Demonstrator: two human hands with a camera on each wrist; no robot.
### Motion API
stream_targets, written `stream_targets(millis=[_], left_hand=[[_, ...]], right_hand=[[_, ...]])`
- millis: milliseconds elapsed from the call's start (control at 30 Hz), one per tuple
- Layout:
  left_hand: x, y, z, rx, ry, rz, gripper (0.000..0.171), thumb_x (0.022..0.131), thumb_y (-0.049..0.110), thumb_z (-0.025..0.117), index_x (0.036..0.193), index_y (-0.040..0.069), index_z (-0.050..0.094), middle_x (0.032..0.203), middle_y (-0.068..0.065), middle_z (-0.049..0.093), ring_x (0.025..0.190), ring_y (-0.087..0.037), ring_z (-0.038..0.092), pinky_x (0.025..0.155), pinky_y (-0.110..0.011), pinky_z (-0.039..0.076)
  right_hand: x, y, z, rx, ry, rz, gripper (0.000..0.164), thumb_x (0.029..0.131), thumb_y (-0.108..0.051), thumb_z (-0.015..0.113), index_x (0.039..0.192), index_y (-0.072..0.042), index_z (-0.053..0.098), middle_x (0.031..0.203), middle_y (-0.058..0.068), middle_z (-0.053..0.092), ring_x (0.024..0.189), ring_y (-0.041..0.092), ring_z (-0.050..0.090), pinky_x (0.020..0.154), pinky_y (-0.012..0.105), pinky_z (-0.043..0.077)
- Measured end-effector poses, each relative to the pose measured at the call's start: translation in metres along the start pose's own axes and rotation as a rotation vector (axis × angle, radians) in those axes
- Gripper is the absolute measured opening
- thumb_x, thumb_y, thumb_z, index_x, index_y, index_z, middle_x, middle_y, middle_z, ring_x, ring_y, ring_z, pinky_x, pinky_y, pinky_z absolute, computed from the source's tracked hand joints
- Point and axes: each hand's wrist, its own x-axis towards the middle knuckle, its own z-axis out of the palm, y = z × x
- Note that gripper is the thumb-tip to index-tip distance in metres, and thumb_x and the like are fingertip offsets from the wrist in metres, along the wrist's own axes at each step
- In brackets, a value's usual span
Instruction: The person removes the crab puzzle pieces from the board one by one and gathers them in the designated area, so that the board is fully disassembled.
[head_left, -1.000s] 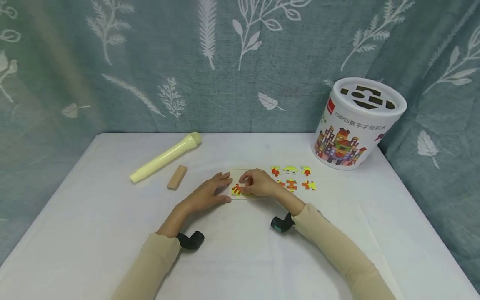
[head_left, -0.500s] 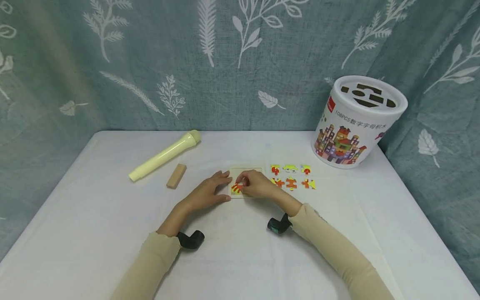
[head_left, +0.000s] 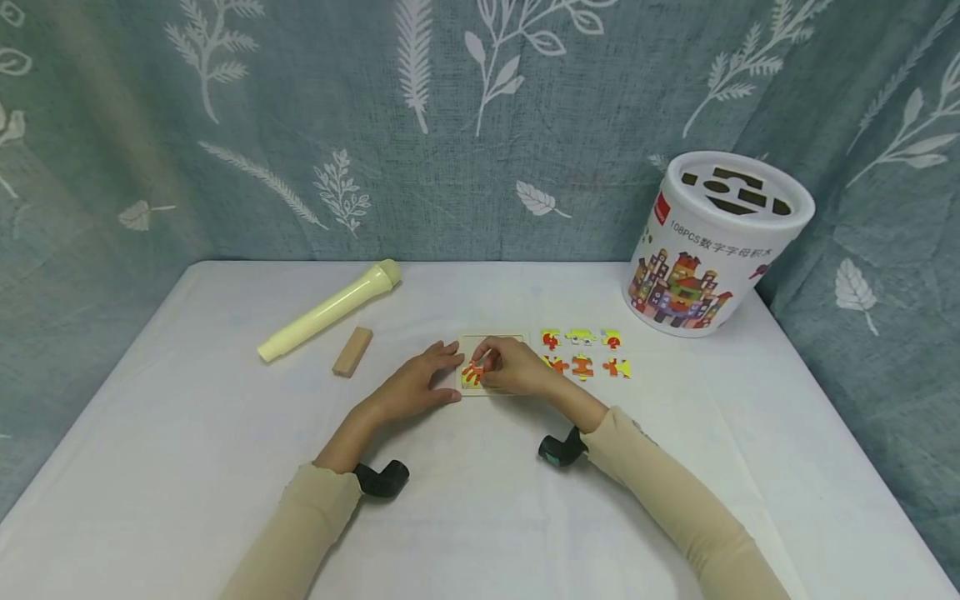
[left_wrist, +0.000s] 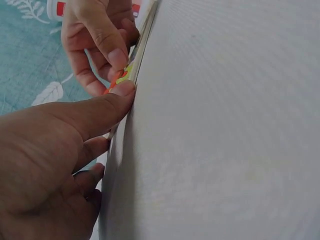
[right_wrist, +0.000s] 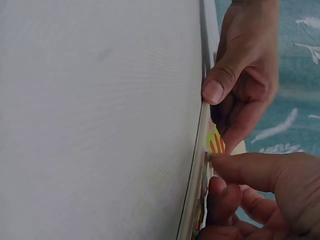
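A shallow wooden puzzle board (head_left: 468, 338) lies on the white table, partly covered by the right hand. In its lower left corner sits a yellow puzzle piece with red markings (head_left: 471, 377). My right hand (head_left: 517, 368) pinches at this piece with thumb and forefinger; the right wrist view has the thumb tip at the edge of the piece (right_wrist: 215, 142). My left hand (head_left: 416, 385) rests at the board's left side, fingers extended and thumb on the near left corner. Loose yellow, red and orange puzzle pieces (head_left: 582, 367) lie in two rows right of the board.
A pale yellow microphone-shaped tube (head_left: 330, 310) lies at the back left, with a small wooden block (head_left: 352, 352) in front of it. At the back right stands a large white block bucket (head_left: 708, 250). Behind the table hangs a green leaf-patterned curtain (head_left: 450, 192).
The right hand has shifted slightly over the lower left of the board, uncovering more of the red-and-yellow piece. The left hand stays in place. The head view has tilted a little.
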Motion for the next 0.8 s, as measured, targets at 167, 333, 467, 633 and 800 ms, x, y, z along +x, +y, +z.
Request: stream_targets(millis=[167,333,467,633,800], left_hand=[[0.0,0.002,-0.001,0.006,0.002,-0.001,0.058,0.084,0.02,0.067,0.134,-0.001,0.045,0.147,-0.017,0.032,0.14,-0.037,0.018,0.111,-0.051,0.021],[0.0,0.002,-0.002,0.016,0.002,0.0,0.058,0.084,0.021,0.066,0.134,-0.001,0.045,0.147,-0.017,0.032,0.139,-0.037,0.019,0.11,-0.051,0.021],[0.0,0.0,-0.002,0.022,0.002,0.002,0.059,0.084,0.021,0.066,0.134,-0.001,0.044,0.147,-0.017,0.031,0.139,-0.037,0.019,0.11,-0.052,0.022],[0.0,-0.001,-0.001,0.007,0.003,-0.002,0.059,0.084,0.02,0.067,0.134,-0.001,0.045,0.147,-0.018,0.031,0.139,-0.038,0.018,0.111,-0.052,0.02],[-0.001,-0.001,0.0,0.007,0.006,0.002,0.059,0.083,0.017,0.067,0.133,-0.003,0.044,0.147,-0.019,0.031,0.139,-0.039,0.019,0.111,-0.051,0.021]], right_hand=[[0.001,0.001,0.0,0.014,0.033,-0.035,0.015,0.084,-0.006,0.063,0.099,-0.007,0.063,0.08,0.005,0.062,0.066,0.01,0.051,0.059,0.019,0.04],[0.003,0.004,-0.001,0.022,0.084,-0.07,0.013,0.085,-0.006,0.061,0.097,-0.008,0.067,0.079,0.007,0.067,0.065,0.009,0.055,0.056,0.019,0.041],[0.003,0.007,-0.006,0.124,0.089,-0.046,0.017,0.085,-0.003,0.061,0.099,-0.007,0.069,0.081,0.01,0.07,0.064,0.01,0.057,0.054,0.018,0.039],[-0.007,0.016,-0.02,0.263,0.074,0.029,0.017,0.087,-0.009,0.062,0.102,-0.005,0.07,0.091,0.01,0.071,0.071,0.009,0.059,0.061,0.02,0.043],[-0.032,0.038,-0.042,0.266,0.073,0.117,0.02,0.085,-0.012,0.064,0.103,-0.005,0.07,0.099,0.009,0.07,0.078,0.005,0.058,0.07,0.022,0.047]])
